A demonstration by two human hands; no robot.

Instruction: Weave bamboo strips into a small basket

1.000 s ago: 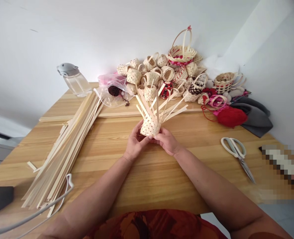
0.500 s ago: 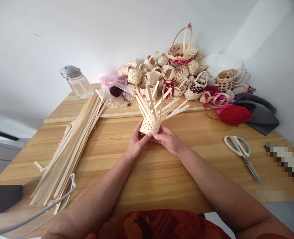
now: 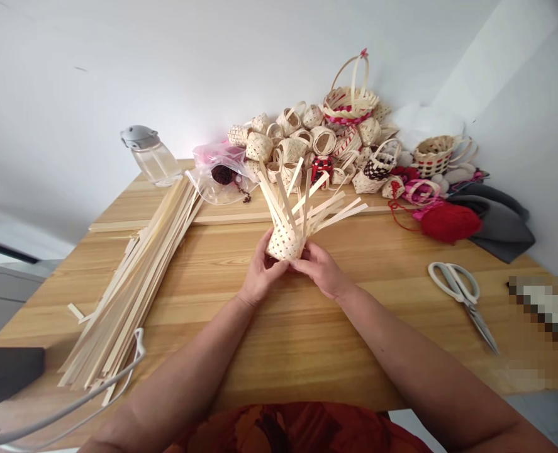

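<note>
A small pale woven basket (image 3: 284, 244) with long loose strips fanning out of its top is held above the wooden table (image 3: 279, 340). My left hand (image 3: 261, 272) is closed on its left side, thumb along the lower front. On the other side my right hand (image 3: 323, 269) grips it, its thumb meeting the left one near the base. The fingers behind the basket are partly hidden.
Long flat strips (image 3: 132, 289) lie in a bundle at the left, near a bottle (image 3: 152, 160) and a white cable (image 3: 94, 390). Scissors (image 3: 465, 302) and red yarn (image 3: 450, 221) are at the right. Finished little baskets (image 3: 302, 141) are heaped at the back.
The basket has tipped slightly, its strips leaning a little more to the right, while both hands keep hold. The whole view has shifted slightly.
</note>
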